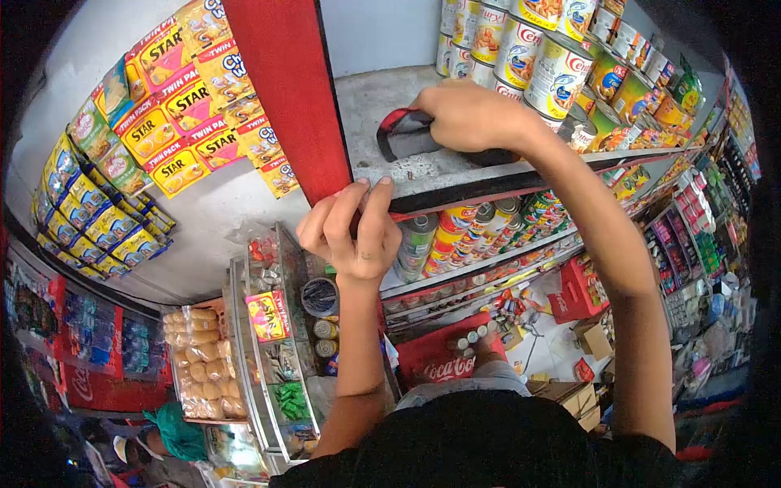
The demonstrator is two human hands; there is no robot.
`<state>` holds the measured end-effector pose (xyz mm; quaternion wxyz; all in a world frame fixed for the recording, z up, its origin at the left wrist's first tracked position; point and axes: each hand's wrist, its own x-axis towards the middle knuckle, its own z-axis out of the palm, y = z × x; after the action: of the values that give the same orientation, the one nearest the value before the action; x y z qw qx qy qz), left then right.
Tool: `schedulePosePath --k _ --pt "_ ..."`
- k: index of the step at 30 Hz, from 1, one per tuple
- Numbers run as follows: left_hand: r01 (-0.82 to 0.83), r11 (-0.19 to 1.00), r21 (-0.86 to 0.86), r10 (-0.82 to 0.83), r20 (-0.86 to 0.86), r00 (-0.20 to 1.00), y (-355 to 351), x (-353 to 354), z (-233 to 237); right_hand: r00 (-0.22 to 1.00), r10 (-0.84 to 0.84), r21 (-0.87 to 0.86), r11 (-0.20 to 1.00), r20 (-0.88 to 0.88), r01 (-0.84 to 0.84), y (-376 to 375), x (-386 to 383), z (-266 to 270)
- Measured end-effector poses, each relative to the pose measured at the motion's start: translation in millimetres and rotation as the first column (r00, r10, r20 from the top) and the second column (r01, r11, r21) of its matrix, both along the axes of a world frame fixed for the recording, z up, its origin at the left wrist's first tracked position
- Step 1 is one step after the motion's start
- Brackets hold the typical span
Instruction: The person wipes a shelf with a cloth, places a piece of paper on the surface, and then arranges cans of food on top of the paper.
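My right hand (480, 118) is closed round a dark cloth with a red edge (404, 134), pressed on the grey shelf board (370, 89). One end of the cloth forms a loop to the left of my fist. Stacked white and yellow cans (557, 73) stand just beyond that hand. My left hand (354, 232) rests with bent, parted fingers on the front edge of the shelf, beside the foot of the red post (285, 89). It holds nothing.
Yellow sachet packs (175, 106) hang on the wall at left. More cans (455, 240) fill the shelf below. Under my left arm are a glass case (272, 350) and bagged bread (203, 366). A red crate (439, 358) lies low down.
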<state>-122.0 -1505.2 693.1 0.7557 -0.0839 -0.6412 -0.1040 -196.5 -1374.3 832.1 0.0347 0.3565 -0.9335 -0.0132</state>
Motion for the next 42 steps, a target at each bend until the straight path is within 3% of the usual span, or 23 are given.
schedulePosePath --k 2,4,5,7,8,9,11,15,17,19,20,21,23,24,28,32,35,37,38,42 --pt "-0.006 1.0 -0.001 0.006 0.002 1.0 0 2 0 1.0 -0.015 0.031 0.999 0.01 0.014 -8 2 -2" --pt "0.005 1.0 -0.008 -0.004 0.005 1.0 0 2 1 0.997 0.049 -0.157 0.987 0.067 -0.038 -13 -4 -9" --pt "0.006 1.0 -0.008 -0.006 0.006 1.0 0 2 1 0.997 0.048 -0.157 0.987 0.068 -0.037 -16 -6 -13" --pt "0.02 1.0 -0.005 -0.02 0.002 1.0 0 2 1 0.946 0.216 -0.353 0.928 0.241 -0.122 -28 -7 -20" --pt "0.015 1.0 -0.005 -0.015 0.004 1.0 0 2 1 0.913 0.196 -0.347 0.936 0.359 -0.064 -36 -3 -21" --pt "0.026 1.0 0.001 -0.026 0.007 1.0 0 2 1 0.911 0.201 -0.347 0.935 0.36 -0.069 -36 -4 -23" --pt "0.025 1.0 0.009 -0.025 0.013 1.0 -1 2 0 0.824 0.307 -0.442 0.894 0.476 -0.078 -38 -7 -29" --pt "0.026 1.0 0.011 -0.026 -0.03 0.999 -2 -3 -2 0.708 0.297 -0.416 0.909 0.641 -0.006 -26 0 -27" --pt "0.026 1.0 0.005 -0.026 -0.028 0.999 -3 -2 -2 0.726 0.241 -0.406 0.912 0.643 0.056 -27 11 -18" --pt "0.011 1.0 -0.008 -0.011 -0.028 1.0 -3 0 -1 0.665 0.187 -0.369 0.918 0.723 0.143 -33 2 -16" --pt "0.01 1.0 -0.02 -0.01 -0.018 1.0 -3 1 0 0.543 0.192 -0.339 0.923 0.818 0.183 -38 -2 -16" --pt "0.011 0.999 -0.031 -0.011 -0.009 1.0 -2 1 0 0.547 0.194 -0.342 0.922 0.814 0.183 -37 -5 -14" --pt "0.005 0.999 -0.041 -0.006 -0.008 1.0 -4 1 1 0.687 0.109 -0.222 0.972 0.718 0.078 -39 10 5" --pt "-0.005 0.999 -0.046 0.005 0.0 1.0 -3 2 -1 0.83 0.161 -0.194 0.979 0.533 -0.066 -38 7 5" --pt "-0.008 0.999 -0.047 0.007 -0.003 1.0 -3 2 0 0.884 0.286 -0.143 0.957 0.368 -0.25 -18 8 -8" --pt "-0.007 1.0 -0.02 0.007 0.001 1.0 0 2 -1 0.891 0.257 -0.166 0.964 0.374 -0.208 -6 30 -6" --pt "0.006 1.0 -0.016 -0.007 -0.014 1.0 -1 0 -1 0.895 0.302 -0.321 0.927 0.329 -0.195 -3 29 -10" --pt "0.016 1.0 -0.023 -0.017 -0.034 0.999 -2 -1 -1 0.807 0.152 -0.515 0.832 0.571 0.208 -4 33 -8" --pt "0.037 0.999 -0.018 -0.038 -0.038 0.999 -2 -1 -1 0.748 0.137 -0.51 0.808 0.649 0.295 -7 25 -9" --pt "0.1 0.995 0.005 -0.1 -0.047 0.994 -4 -1 -3 0.73 0.157 -0.557 0.755 0.665 0.346 -25 -2 -34"
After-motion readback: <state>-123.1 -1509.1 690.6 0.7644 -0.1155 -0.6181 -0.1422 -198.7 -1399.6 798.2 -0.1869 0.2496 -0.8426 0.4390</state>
